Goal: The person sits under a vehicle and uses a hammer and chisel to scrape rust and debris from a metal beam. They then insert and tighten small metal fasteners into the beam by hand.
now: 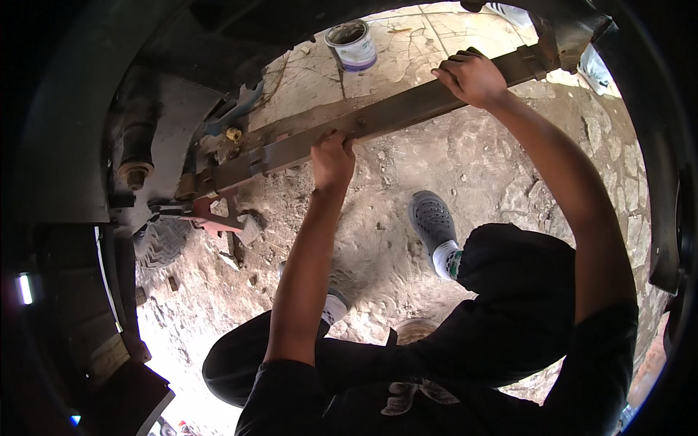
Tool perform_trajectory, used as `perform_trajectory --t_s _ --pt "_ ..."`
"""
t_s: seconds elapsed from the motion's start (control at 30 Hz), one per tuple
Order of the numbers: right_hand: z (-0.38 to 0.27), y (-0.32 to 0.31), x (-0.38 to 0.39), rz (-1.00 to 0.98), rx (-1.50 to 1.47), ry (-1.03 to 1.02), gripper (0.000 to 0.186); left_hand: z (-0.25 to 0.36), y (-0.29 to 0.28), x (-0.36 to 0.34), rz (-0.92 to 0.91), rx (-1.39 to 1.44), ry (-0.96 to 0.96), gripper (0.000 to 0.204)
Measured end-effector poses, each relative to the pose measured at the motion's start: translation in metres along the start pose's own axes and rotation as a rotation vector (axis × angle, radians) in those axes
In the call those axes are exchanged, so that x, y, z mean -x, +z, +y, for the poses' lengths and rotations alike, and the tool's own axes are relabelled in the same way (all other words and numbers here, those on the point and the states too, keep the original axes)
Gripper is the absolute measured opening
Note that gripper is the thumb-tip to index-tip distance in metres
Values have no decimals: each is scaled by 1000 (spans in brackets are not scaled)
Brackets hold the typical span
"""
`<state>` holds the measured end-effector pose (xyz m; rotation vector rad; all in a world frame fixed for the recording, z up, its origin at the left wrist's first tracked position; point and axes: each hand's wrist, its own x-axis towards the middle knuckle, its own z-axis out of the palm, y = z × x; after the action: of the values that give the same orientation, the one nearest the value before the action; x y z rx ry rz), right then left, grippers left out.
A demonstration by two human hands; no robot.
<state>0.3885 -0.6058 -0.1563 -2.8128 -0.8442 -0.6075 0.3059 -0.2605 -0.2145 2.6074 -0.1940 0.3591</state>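
Note:
A long, dirty leaf spring (407, 107) with metal clips runs slantwise ahead of me, from low at the left to higher at the right. My left hand (333, 156) is closed on its near edge around the middle, thumb and curled fingers against the metal. Farther along to the right, my right hand (476, 76) wraps over the top of the bar, its fingers bent across it. The bar's left end meets dark vehicle parts, and its right end reaches a bracket (563, 43).
Beyond the spring a paint can (352, 47) stands on cracked tiles. Left are a shock absorber (137, 156), a brass-coloured fitting (233, 134), a reddish stand (218, 220) and a knobbly tyre (161, 242). My shoe (432, 218) rests on rough, dusty ground. Dark bodywork frames the view.

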Motion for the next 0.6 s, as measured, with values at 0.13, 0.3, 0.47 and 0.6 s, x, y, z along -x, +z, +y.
perform_trajectory --t_s 0.13,0.3,0.47,0.6 --pt "3 8 1 67 -25 -54 41 -3 4 -4 79 -21 -8 14" --pt "4 9 1 54 -43 -49 40 0 10 -4 65 -37 -46 17" --pt "3 6 -4 67 -39 -63 41 -8 5 -24 52 -66 -59 16" --pt "5 6 -4 30 -17 -16 41 3 9 -21 91 30 -44 15"
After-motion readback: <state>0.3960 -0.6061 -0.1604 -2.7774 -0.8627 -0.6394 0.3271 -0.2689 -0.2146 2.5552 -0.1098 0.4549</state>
